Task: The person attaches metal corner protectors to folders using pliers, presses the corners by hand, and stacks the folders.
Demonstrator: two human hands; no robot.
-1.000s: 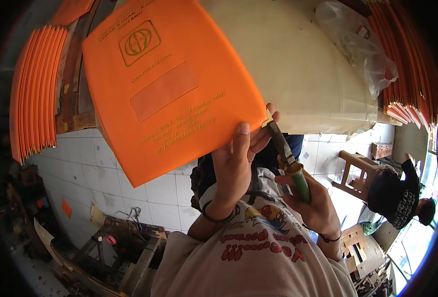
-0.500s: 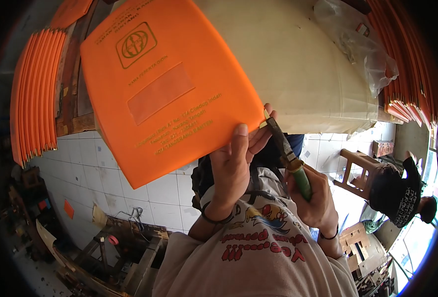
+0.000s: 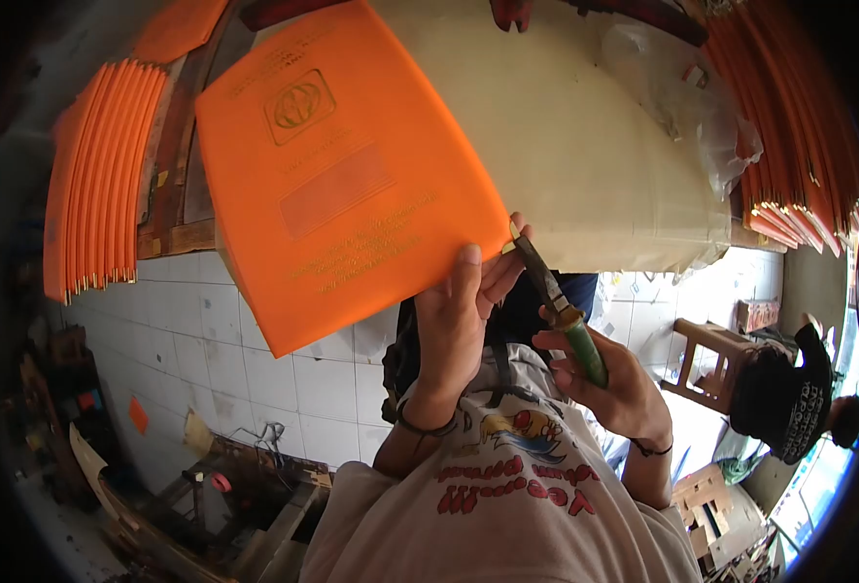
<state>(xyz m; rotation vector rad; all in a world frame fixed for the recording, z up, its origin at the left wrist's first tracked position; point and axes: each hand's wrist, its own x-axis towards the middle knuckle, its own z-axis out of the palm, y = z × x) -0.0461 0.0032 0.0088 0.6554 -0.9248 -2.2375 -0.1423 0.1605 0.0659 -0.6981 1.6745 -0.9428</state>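
Observation:
My left hand (image 3: 454, 325) grips the lower right corner of an orange folder (image 3: 255, 233), thumb on the front and fingers behind. The folder is tilted, with gold print, a round emblem and a clear label window. In my right hand (image 3: 616, 389) are pliers (image 3: 588, 355) with a green handle and dark metal jaws; some fingers are loosened from the handle. The tip of the pliers is at a small gold metal corner piece (image 3: 511, 240) on the folder's corner, beside my left fingertips. Whether the jaws clamp it I cannot tell.
Orange folders with gold corners stand in a row (image 3: 104, 185) at the left; more hang in a stack (image 3: 799, 146) at the right. A cream-covered table (image 3: 585, 165) holds a clear plastic bag (image 3: 682, 107). A person in black (image 3: 789, 394) is near a wooden stool (image 3: 706, 364).
The folder appears slightly further right and lower at its left side. My right fingers have loosened around the handle, while the pliers' tip stays at the corner. Red-handled objects now show at the top.

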